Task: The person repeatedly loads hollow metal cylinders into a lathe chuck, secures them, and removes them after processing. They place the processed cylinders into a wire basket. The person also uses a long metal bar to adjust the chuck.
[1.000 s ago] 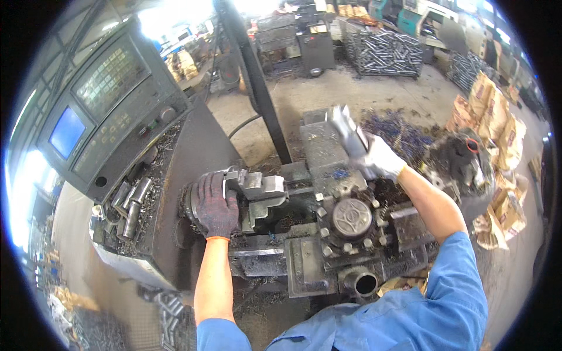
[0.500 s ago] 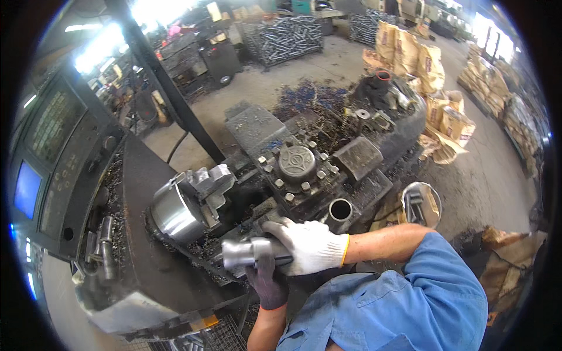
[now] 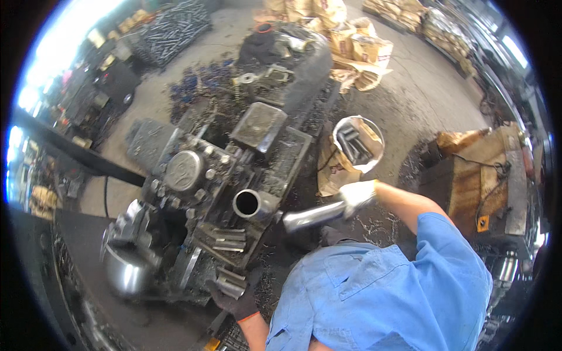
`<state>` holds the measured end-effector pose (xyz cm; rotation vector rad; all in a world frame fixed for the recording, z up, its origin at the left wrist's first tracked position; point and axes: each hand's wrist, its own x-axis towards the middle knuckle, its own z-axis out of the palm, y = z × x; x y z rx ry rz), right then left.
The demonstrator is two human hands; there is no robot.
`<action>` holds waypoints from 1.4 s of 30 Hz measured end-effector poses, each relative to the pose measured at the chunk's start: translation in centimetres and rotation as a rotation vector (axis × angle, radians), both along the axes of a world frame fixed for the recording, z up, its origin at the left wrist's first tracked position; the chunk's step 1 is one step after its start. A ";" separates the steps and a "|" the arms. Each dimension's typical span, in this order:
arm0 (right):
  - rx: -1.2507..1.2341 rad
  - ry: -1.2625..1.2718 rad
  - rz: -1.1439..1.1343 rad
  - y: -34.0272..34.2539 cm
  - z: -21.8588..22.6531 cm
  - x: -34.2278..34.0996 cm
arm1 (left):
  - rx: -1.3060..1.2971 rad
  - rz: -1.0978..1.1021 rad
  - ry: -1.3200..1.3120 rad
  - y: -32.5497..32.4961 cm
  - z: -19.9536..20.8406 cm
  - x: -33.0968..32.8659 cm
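My right hand, in a white glove, is closed round one end of a shiny metal cylinder. The cylinder is held level off to the right of the machine, smeared a little by motion. At the near edge of the machine my left hand, in a dark glove, curls round a grey ribbed metal piece; part of its fingers is hidden. Between the hands, on the machine, stands an open-topped metal tube. Several grey metal strips lie beside it.
A lathe-like machine with a bolted tool post and a shiny chuck fills the left. Beyond my right hand stands a round bucket with metal cylinders in it. Paper sacks, a wooden crate and a parts cage stand around.
My right hand has carried the metal cylinder away from the chuck to the right. My left hand has parted from it and is now low at the machine's edge. The view has swung right.
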<state>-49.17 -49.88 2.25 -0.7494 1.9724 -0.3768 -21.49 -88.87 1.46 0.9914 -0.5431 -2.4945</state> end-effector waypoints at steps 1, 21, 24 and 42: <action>0.054 -0.079 -0.212 3.9 -0.3 -0.7 | -0.235 -0.031 -0.061 -0.3 0.0 0.1; -0.640 0.427 0.218 -20.9 9.7 2.1 | -0.618 -0.485 -0.058 4.0 5.7 -4.5; -0.851 0.419 0.419 -22.9 8.1 5.4 | -0.090 -0.226 -0.006 2.9 5.2 -3.4; -0.559 -0.405 -0.151 -34.0 10.2 5.6 | -0.166 0.338 0.102 -6.2 7.1 -4.4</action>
